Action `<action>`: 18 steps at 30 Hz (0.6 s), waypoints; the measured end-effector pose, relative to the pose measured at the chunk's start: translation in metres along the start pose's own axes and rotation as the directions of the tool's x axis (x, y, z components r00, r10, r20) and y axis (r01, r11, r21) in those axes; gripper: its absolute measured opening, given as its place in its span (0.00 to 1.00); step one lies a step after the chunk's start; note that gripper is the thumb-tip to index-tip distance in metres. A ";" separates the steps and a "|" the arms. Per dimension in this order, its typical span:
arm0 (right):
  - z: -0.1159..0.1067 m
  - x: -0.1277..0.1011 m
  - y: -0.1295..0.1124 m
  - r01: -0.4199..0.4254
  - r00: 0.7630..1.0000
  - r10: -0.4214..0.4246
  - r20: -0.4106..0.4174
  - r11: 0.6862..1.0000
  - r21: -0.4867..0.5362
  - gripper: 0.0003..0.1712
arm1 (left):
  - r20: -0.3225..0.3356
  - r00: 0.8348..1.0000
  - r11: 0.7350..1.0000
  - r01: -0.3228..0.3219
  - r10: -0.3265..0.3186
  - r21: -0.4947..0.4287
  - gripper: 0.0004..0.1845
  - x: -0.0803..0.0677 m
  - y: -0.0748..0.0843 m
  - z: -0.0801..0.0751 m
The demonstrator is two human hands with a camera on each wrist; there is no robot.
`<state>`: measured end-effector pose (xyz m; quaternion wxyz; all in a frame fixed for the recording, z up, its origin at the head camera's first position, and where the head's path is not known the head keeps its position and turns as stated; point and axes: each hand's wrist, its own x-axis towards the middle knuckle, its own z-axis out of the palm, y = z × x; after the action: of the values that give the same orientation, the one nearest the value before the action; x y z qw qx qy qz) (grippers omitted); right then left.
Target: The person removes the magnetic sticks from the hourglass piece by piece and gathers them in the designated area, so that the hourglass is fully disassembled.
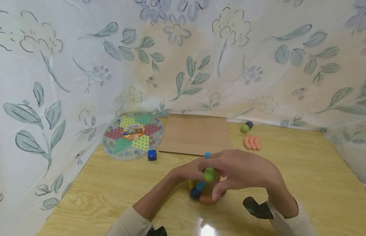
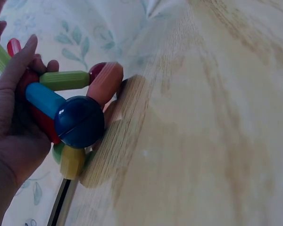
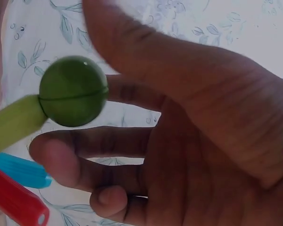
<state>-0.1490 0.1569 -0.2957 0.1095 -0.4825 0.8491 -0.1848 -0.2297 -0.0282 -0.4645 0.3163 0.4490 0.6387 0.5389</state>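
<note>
A structure of coloured rods and balls (image 1: 200, 186) is sitting at the near middle of the desk (image 1: 112, 183), probably there so that both hands can work over it together. The left hand (image 2: 19, 146) is gripping it from the left, palm against the red rod (image 2: 41, 125) and thumb lying by the red ball, most likely to steady the frame. The right hand (image 1: 242, 170) is arching over from the right, its fingers loosely bent and its thumb spread well away; it is not clenching anything. Its index finger is passing behind the green ball (image 3: 73, 91) on the end of a lime rod (image 3: 19, 120) (the fingertip is hidden, so I cannot tell whether it is touching).

Three salmon pieces (image 1: 252, 143) are lying side by side at the far right, with a loose green ball (image 1: 244, 128) and a dark ball (image 1: 249, 124) beyond them, seemingly grouped as spares within reach. The brown board (image 1: 194, 134), round game board (image 1: 122, 146) and blue cube (image 1: 152, 155) are lying beyond the hands, apparently set aside.
</note>
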 end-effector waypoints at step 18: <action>0.004 0.003 0.004 -0.004 1.000 0.006 0.030 0.998 -0.059 0.13 | -0.040 0.994 0.995 0.101 -0.101 0.004 0.11 0.001 0.006 0.004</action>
<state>-0.1524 0.1552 -0.3016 0.1085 -0.4861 0.8537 -0.1520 -0.2254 -0.0256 -0.4592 0.3291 0.4064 0.6683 0.5290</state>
